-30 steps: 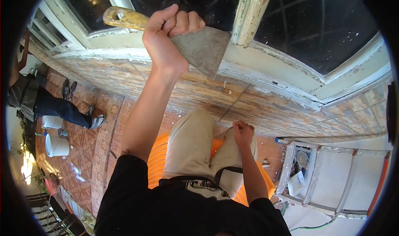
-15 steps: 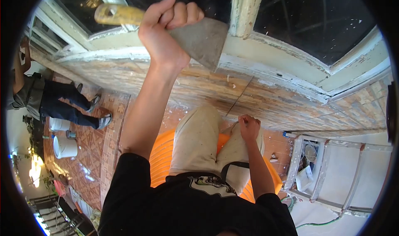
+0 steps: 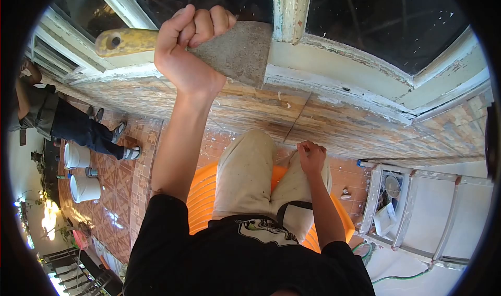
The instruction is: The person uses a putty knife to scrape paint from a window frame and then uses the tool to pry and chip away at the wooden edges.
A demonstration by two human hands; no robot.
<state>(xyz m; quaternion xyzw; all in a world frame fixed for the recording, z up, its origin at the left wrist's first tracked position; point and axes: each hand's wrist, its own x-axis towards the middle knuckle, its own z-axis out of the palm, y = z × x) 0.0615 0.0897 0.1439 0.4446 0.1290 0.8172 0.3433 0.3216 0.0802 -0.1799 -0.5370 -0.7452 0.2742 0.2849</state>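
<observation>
My left hand [image 3: 195,45] is wrapped round a putty knife [image 3: 236,53] with a worn yellow handle and a wide grey blade. Pointing right, the blade overlaps the lower rail of the old window frame [image 3: 334,61], its edge just below an upright bar. Paint on the frame is chipped, with bare, rough patches along the bottom ledge. My right hand [image 3: 312,156] rests on my right knee, fingers loosely curled and no object visible in them.
Stone-look tiles [image 3: 323,118] cover the wall under the window. I sit on an orange chair [image 3: 201,191]. A ladder [image 3: 412,212] lies to the right. Leftwards are another person [image 3: 73,121] and white buckets [image 3: 84,189]. Paint flakes dot the tiled floor.
My left hand and the putty knife have shifted left and slightly down along the frame. My right hand stays on the knee. The view has moved a little.
</observation>
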